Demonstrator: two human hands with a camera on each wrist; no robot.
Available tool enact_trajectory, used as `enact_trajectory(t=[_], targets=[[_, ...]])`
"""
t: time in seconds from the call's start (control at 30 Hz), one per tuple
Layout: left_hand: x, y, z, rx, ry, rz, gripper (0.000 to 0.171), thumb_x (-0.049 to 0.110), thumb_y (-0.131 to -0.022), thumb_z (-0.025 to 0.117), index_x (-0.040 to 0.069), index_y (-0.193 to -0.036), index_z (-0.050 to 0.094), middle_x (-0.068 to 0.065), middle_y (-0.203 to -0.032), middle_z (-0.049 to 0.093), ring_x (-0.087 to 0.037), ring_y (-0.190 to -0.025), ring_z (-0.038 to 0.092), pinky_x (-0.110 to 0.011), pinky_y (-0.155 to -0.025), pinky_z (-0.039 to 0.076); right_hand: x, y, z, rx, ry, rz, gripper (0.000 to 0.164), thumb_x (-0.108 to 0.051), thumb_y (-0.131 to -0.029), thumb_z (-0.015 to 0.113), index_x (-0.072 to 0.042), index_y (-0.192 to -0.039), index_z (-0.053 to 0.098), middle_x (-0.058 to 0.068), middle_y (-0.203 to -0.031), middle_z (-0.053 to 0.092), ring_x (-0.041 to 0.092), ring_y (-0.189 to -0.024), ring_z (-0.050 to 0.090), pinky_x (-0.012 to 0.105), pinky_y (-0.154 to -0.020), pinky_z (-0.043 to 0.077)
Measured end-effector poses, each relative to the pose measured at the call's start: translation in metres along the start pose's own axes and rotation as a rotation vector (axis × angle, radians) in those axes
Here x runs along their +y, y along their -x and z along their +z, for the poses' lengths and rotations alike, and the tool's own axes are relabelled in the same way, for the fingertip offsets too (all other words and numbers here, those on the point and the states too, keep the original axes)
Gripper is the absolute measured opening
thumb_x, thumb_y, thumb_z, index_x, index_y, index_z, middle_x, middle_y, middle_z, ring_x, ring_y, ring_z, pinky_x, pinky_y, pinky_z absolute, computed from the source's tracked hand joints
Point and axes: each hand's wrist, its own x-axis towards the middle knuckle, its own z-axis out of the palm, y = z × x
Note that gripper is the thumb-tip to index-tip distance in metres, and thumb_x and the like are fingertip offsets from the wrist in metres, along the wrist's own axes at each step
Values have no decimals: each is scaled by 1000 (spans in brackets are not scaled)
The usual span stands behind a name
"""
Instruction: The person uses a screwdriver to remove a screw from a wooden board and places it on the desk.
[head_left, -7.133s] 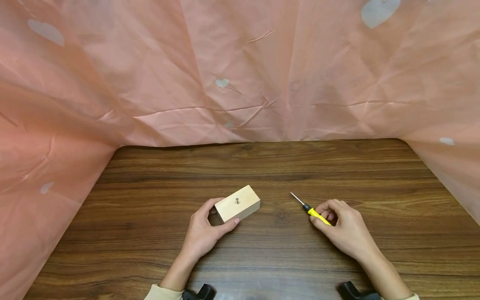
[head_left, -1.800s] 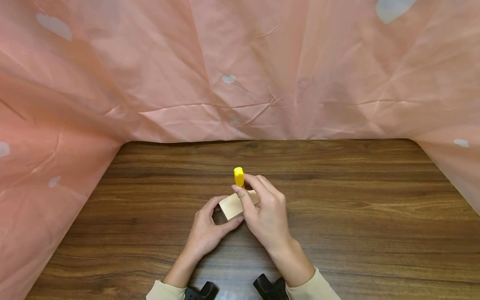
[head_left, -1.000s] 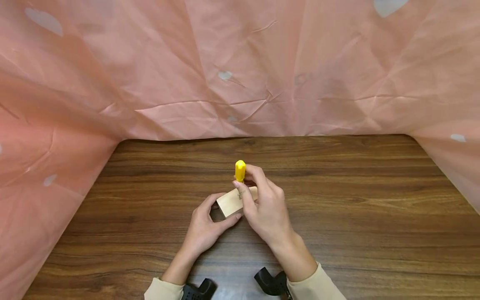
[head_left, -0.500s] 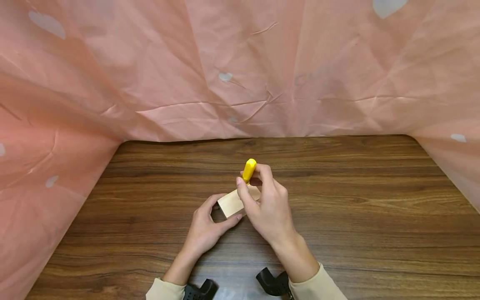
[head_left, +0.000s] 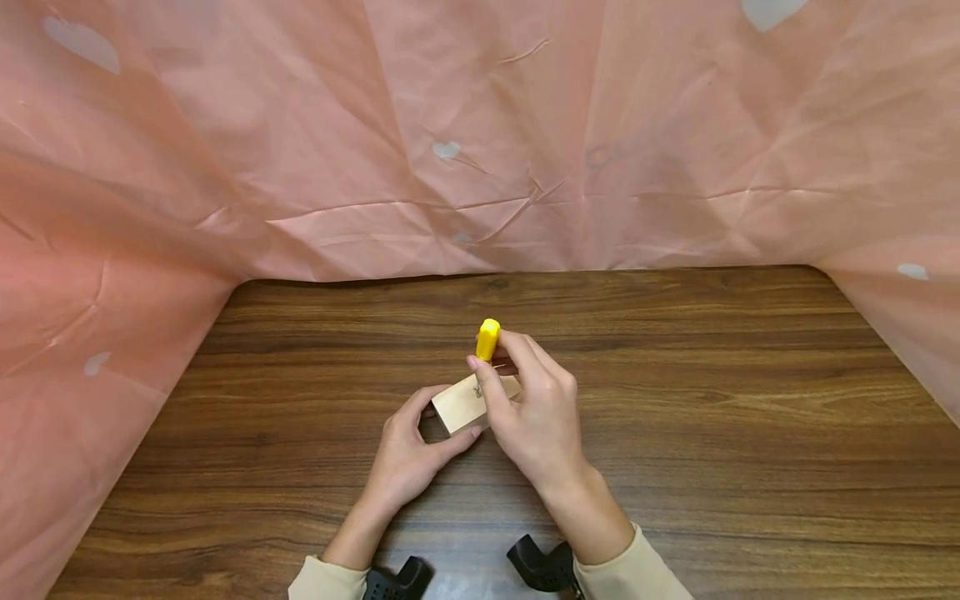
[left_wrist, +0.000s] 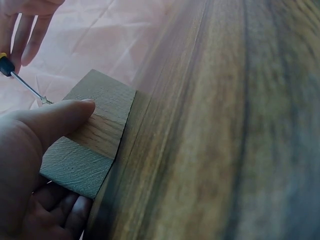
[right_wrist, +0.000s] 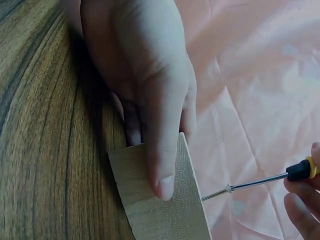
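My left hand [head_left: 412,446] grips a pale wooden block [head_left: 457,407] by its left end, thumb on the near side. The block rests on the table. A screw [right_wrist: 215,194] stands up from the block's top face, with much of its thread showing in the right wrist view. My right hand [head_left: 536,408] pinches a screwdriver [head_left: 488,340] by its yellow handle between thumb and fingers. The screwdriver's metal shaft [right_wrist: 260,182] meets the screw head, roughly in line with it. In the head view my right hand hides the block's right end partly.
The brown wood-grain table [head_left: 712,400] spreads around both hands. A pink cloth [head_left: 337,150] with pale hearts hangs behind the table and at its sides. Black wrist devices [head_left: 543,565] sit at both wrists.
Earliest, my right hand held the screwdriver apart, to the right. It has since come over the block onto the screw. Lately the handle leaned right, then came back more upright.
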Motion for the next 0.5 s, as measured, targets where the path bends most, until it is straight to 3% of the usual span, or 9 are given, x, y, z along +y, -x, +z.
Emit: enact_trajectory(t=[0.33, 0.5], targets=[[0, -1, 0, 3, -4, 7, 52, 33, -81, 96, 23, -127, 74, 2, -117, 77, -15, -101, 65, -39, -95, 49, -2, -1, -1, -11, 25, -34, 20, -10, -95, 82, -4, -113, 75, 8, -97, 78, 23, -87, 78, 37, -75, 64], [-1, 0, 0, 0, 4, 4, 52, 33, -81, 96, 23, -127, 74, 1, -117, 76, -14, -100, 65, -39, -94, 49, -2, 0, -1, 7, 11, -34, 29, -9, -92, 84, 0, -115, 70, 10, -97, 81, 23, -86, 79, 37, -78, 65]])
